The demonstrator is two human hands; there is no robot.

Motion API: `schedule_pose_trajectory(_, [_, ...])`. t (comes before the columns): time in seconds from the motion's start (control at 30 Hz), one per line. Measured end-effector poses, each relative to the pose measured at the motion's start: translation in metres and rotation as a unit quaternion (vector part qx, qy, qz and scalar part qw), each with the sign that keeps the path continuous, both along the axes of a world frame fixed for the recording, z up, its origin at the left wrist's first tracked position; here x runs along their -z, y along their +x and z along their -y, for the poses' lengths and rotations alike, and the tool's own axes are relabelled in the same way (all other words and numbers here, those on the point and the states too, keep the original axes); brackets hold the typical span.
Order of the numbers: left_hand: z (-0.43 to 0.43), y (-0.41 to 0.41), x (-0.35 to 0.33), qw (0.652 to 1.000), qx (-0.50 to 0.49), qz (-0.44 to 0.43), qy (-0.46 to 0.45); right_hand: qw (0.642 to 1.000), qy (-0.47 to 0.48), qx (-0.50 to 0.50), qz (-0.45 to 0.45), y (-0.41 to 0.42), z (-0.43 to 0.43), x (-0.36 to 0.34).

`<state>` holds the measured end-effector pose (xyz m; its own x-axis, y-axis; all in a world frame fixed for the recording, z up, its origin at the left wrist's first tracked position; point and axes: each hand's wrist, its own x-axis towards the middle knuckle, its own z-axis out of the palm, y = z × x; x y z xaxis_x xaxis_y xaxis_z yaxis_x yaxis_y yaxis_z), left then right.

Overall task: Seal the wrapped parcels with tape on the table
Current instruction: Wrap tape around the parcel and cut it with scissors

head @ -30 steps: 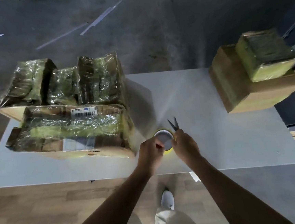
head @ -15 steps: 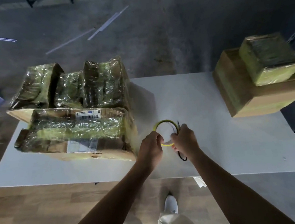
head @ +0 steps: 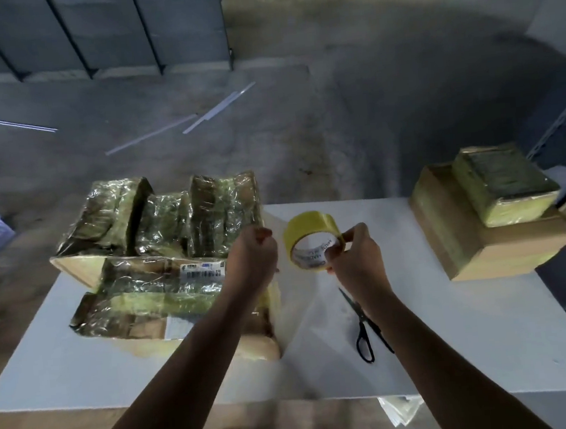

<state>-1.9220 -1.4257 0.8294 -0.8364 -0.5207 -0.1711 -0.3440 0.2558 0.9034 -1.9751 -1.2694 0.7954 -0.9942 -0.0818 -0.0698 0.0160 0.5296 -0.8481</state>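
Parcels (head: 162, 259) are stacked at the left of the table (head: 455, 319); the tape roll (head: 310, 225) is pinched above it by the right hand (head: 357, 259), the left hand (head: 252, 254) is curled, contents unclear; sealing is judged barely begun

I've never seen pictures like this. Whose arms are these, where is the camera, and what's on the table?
No machine here: these are a person's bare arms, filmed by a wide-angle camera worn on the head, looking down. On the white table lie plastic-wrapped parcels at the left, two stacked boxes at the right, and black scissors beside the right forearm. The right hand grips a roll of yellow tape. The left hand is curled beside the roll; whether it pinches the tape's end is unclear.
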Motion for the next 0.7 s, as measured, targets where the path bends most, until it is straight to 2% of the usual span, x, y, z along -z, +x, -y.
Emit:
schedule_pose_trajectory(0.13, [0.024, 0.011, -0.017, 0.987, 0.011, 0.029, 0.158, 0.998, -0.01, -0.03, -0.048, 0.003, 0.03, -0.019])
schedule_pose_trajectory(0.23, [0.044, 0.022, -0.025, 0.975, 0.022, 0.04, 0.219, 0.996, -0.019, -0.059, -0.071, 0.008, 0.054, -0.028])
schedule_pose_trajectory(0.37, [0.076, 0.038, -0.027, 0.97, 0.036, 0.026, 0.238, 0.985, 0.002, -0.103, -0.136, 0.017, 0.084, -0.034])
schedule_pose_trajectory(0.5, [0.103, 0.05, -0.03, 0.97, 0.025, 0.007, 0.244, 0.963, 0.074, -0.14, -0.216, 0.026, 0.11, -0.03])
schedule_pose_trajectory(0.7, [0.138, 0.062, -0.026, 0.967, 0.004, 0.009, 0.254, 0.951, 0.134, -0.156, -0.232, 0.038, 0.142, -0.027])
